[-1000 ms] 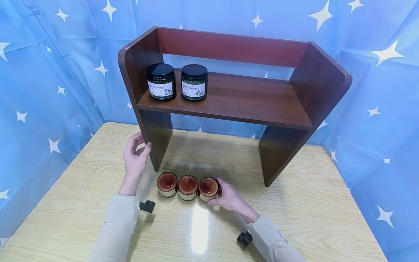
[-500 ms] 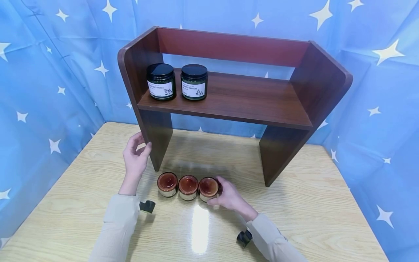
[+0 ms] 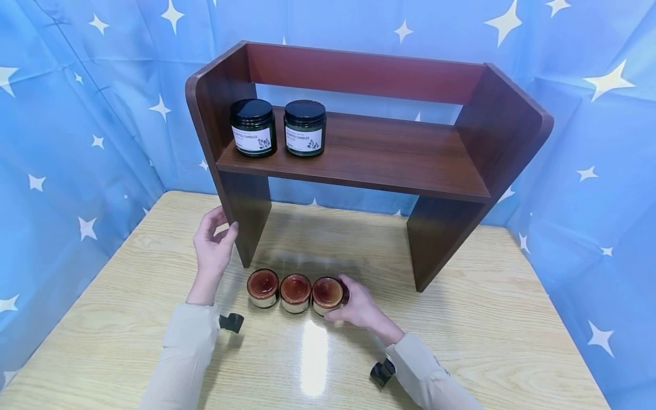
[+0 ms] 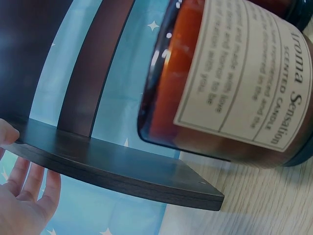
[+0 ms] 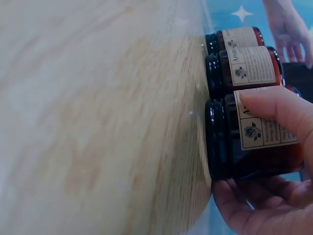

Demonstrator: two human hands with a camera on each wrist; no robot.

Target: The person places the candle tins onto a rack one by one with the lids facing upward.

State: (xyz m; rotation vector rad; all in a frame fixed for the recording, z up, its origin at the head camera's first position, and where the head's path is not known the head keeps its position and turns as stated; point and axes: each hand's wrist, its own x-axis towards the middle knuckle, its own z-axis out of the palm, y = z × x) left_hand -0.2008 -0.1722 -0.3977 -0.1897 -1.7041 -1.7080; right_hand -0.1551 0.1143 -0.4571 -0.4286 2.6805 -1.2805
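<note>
Three amber candle jars stand in a row on the table, upside down on their black lids: a left jar [image 3: 263, 288], a middle jar [image 3: 295, 294] and a right jar [image 3: 327, 295]. My right hand [image 3: 357, 306] holds the right jar from its right side. In the right wrist view the thumb [image 5: 274, 107] lies across its cream label, with the other fingers round the far side. At the shelf's left side panel [image 3: 248, 222], my left hand [image 3: 214, 241] grips the front edge between thumb and fingers. The left jar [image 4: 234, 83] looms close in the left wrist view.
A dark brown wooden shelf [image 3: 400, 162] stands across the back of the wood-grain table [image 3: 492, 341]. On its board, at the left, are two dark green candle jars [image 3: 253, 128] with black lids. A blue star-patterned curtain [image 3: 102, 142] hangs behind.
</note>
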